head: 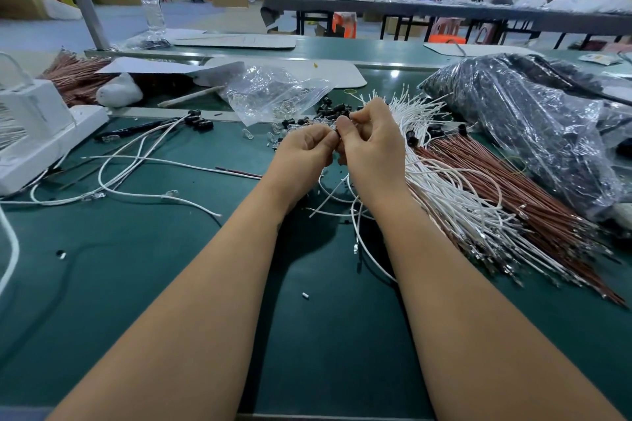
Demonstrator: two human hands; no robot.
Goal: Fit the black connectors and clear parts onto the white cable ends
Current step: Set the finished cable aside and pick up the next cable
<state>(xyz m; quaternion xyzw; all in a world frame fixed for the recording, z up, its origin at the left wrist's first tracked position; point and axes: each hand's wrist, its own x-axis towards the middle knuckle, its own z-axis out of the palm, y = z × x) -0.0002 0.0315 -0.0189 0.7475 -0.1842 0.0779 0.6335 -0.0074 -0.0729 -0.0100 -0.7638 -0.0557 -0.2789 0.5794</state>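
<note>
Both hands meet above the green mat (171, 284): left hand (304, 154) and right hand (371, 143), fingers curled, pinch a small black connector (337, 132) between their fingertips. White cable (362, 236) trails from the hands toward the viewer. Loose black connectors (333, 110) and clear parts (277, 133) lie just beyond the hands; bundled white cables (455, 195) lie right of them, touching brown wires (506, 178)

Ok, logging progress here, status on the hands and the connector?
Left hand and right hand both pinching one small black connector together above the mat. White cable hanging below. Nothing blocking.
</note>
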